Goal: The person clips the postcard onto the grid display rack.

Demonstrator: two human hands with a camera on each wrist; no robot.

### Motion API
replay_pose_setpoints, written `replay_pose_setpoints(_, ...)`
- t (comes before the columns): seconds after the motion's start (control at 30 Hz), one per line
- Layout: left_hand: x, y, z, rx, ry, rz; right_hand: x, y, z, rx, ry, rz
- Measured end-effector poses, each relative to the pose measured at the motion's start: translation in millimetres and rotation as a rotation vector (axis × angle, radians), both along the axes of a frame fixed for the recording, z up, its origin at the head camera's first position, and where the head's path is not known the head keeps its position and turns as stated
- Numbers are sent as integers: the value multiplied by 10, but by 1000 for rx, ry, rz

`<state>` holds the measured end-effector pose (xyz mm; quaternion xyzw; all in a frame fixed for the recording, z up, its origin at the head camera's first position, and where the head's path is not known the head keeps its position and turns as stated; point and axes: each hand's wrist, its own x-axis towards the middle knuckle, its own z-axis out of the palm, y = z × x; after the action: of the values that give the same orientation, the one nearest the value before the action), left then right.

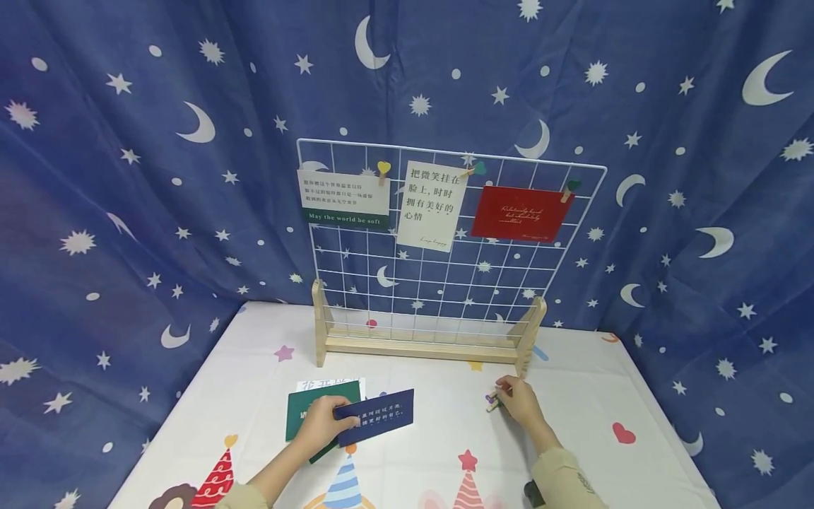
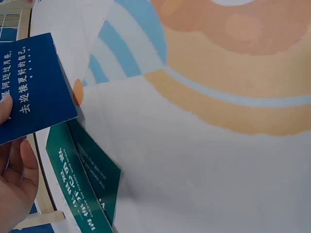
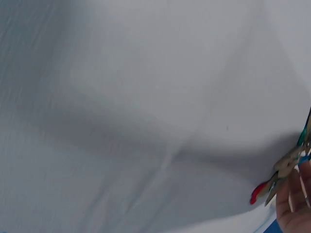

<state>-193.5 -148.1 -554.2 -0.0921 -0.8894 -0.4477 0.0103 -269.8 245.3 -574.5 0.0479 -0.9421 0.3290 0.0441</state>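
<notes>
In the head view, my left hand holds a navy card with white writing by its left end, thumb on top. Green cards lie on the table beneath that hand; a white card peeks out behind them. The left wrist view shows the navy card above two overlapping green cards. My right hand is at a few small wooden clothespins on the table. In the right wrist view, its fingers are beside clothespins with coloured ends; whether they pinch one is unclear.
A white wire grid stands behind on a wooden base. Clothespins hold a white-and-green card, a white card and a red card on it. A dark object lies partly under the right sleeve.
</notes>
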Motion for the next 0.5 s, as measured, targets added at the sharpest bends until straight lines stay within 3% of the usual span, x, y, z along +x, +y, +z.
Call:
replay_pose_setpoints(0.27, 88, -31, -56, 108, -77, -74, -18, -134, -55, 51, -15, -36)
replay_pose_setpoints(0.5, 138, -36, -68, 91, -88, -71, 30, -182, -38, 106, 44, -17)
